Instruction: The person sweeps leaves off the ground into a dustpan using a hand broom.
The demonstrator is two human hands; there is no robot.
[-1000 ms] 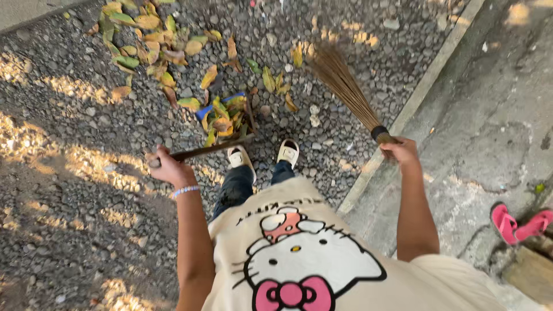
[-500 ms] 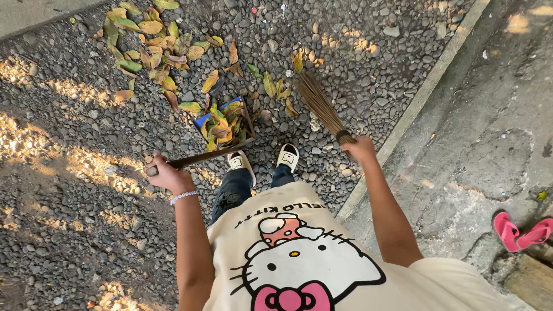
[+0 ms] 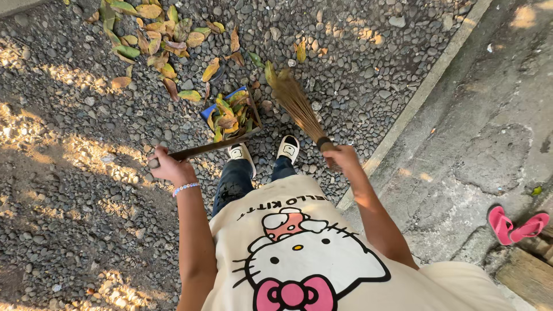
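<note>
Grey gravel covers most of the ground, dappled with sunlight, and a pale concrete kerb runs diagonally between it and a cracked concrete path on the right. On the far side of the gravel lies a scatter of dry yellow, green and brown leaves.

Nearer, just beyond the person's two white-toed shoes, sits a blue dustpan on a long dark handle, its tray heaped with leaves. The left hand is closed in a fist around the near end of that handle, a beaded bracelet on the wrist. The right hand is wrapped tightly around the dark binding of a short straw hand broom, whose bristles slant away to the far left; their tips rest on the gravel just beside the dustpan's right edge, among a few loose leaves.

A cream shirt with a cartoon cat print fills the near middle. At the right edge, on the path, lies a pair of pink flip-flops next to a wooden board.
</note>
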